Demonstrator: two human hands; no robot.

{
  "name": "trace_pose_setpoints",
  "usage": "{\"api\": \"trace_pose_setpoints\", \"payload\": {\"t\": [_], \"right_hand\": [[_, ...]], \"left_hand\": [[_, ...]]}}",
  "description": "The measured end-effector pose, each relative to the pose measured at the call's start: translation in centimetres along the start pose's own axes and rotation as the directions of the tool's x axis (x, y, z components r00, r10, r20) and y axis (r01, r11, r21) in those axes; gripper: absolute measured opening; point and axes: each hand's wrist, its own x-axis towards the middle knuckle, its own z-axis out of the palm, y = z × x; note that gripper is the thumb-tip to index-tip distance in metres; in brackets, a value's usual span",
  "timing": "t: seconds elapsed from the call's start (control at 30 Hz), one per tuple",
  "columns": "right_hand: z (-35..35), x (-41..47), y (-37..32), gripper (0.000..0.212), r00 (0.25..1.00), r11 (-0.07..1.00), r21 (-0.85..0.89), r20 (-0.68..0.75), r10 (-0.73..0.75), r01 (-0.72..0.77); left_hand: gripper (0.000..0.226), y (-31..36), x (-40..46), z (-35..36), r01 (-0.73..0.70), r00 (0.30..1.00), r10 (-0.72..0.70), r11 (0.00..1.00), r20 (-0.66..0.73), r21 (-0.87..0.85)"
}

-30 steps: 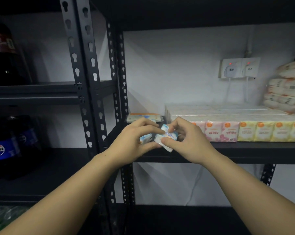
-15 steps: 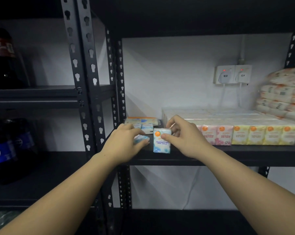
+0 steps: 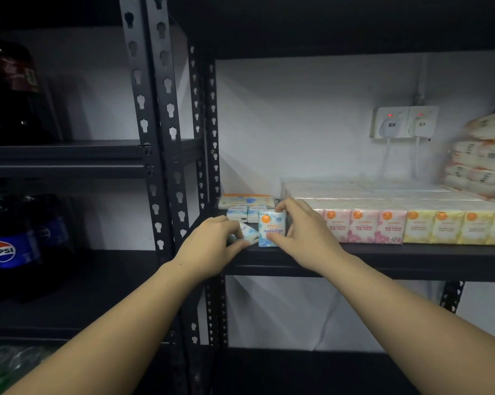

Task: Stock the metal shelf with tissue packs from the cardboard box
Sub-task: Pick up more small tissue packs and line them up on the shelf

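So the right hand (image 3: 303, 235) has its fingers clamped round a small blue-and-white tissue pack standing upright (image 3: 272, 228) at the front edge of the black metal shelf (image 3: 383, 253), thumb low on the front face, the other fingers wrapped over the top and far side. It sits just beside the row of pink rose-scented mini tissue packs (image 3: 363, 228), with the hand in between, so I can't tell if the two are touching yet. The left hand (image 3: 212, 246) is pinching a second blue-and-white tissue pack that's tilted over (image 3: 247, 234), not standing yet, just left of the upright one.

My take on doing this bit well: get the upright pack square first, label facing out, front face in line with the pink row, then slide it right until it's snug against them. Only let go once it stands by itself. These little packs are soft and light, so I'd guess a hard squeeze dents them and a quick release tips them.

Then stand the tilted pack up and butt it against the first one. There are a few more small blue packs (image 3: 245, 212) behind, plus one lying flat (image 3: 246, 200) at the back, so watch the knuckles don't shove those around. Yellow packs (image 3: 451, 228) run further right. The cardboard box isn't in view.
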Motion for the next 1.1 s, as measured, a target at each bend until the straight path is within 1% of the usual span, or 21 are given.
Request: {"api": "trace_pose_setpoints", "payload": {"t": [0.1,0.17,0.2,0.27,0.4,0.5,0.6,0.73,0.87,1.0,1.1], "right_hand": [[-0.3,0.2,-0.1,0.064,0.998,0.98,-0.192,0.05,-0.042,0.05],[-0.5,0.6,-0.1,0.075,0.994,0.961,-0.265,0.095,-0.051,0.075],[-0.6,0.7,-0.1,0.077,0.992,0.955,-0.285,0.115,-0.054,0.085],[-0.8,1.0,-0.2,0.075,0.988,0.943,-0.317,0.142,-0.056,0.099],[-0.9,1.7,-0.9,0.073,0.98,0.914,-0.394,0.198,-0.024,0.102],[-0.6,2.0,-1.0,0.062,0.974,0.895,-0.433,0.226,-0.008,0.108],[-0.3,2.2,-0.9,0.051,0.963,0.899,-0.422,0.27,0.005,0.114],[0.3,2.3,-0.5,0.043,0.966,0.944,-0.317,0.258,-0.007,0.091],[1.0,2.0,-0.1,0.043,0.969,0.966,-0.256,0.246,0.02,0.045],[1.3,1.9,-0.2,0.04,0.98,0.973,-0.225,0.2,0.003,0.043],[1.5,1.9,-0.4,0.04,0.98,0.979,-0.197,0.199,-0.007,0.047]], "left_hand": [[0.018,-0.3,0.3,-0.2,0.034,0.999,-0.034,0.999,0.005,-0.006],[0.012,-0.6,0.4,-0.2,0.039,0.999,-0.038,0.998,0.015,-0.05],[0.017,-0.7,0.4,-0.2,0.03,0.999,-0.028,0.998,0.024,-0.056],[0.024,-0.8,0.4,-0.2,0.0,0.999,0.002,0.999,0.039,-0.043],[0.024,-1.1,0.5,-0.1,-0.023,0.998,0.025,0.999,0.052,-0.045],[0.022,-1.5,0.5,-0.1,-0.027,0.998,0.03,0.998,0.055,-0.064],[0.021,-1.9,0.6,0.0,-0.02,0.997,0.025,0.997,0.069,-0.077],[0.019,-2.2,0.6,0.0,-0.017,0.997,0.022,0.996,0.07,-0.084],[0.016,-2.2,0.7,0.1,-0.025,0.998,0.029,0.996,0.048,-0.083],[0.015,-2.3,0.8,0.3,-0.019,0.999,0.022,0.996,0.031,-0.086],[0.017,-2.4,1.0,0.2,-0.022,0.999,0.023,0.998,0.029,-0.061]]}}
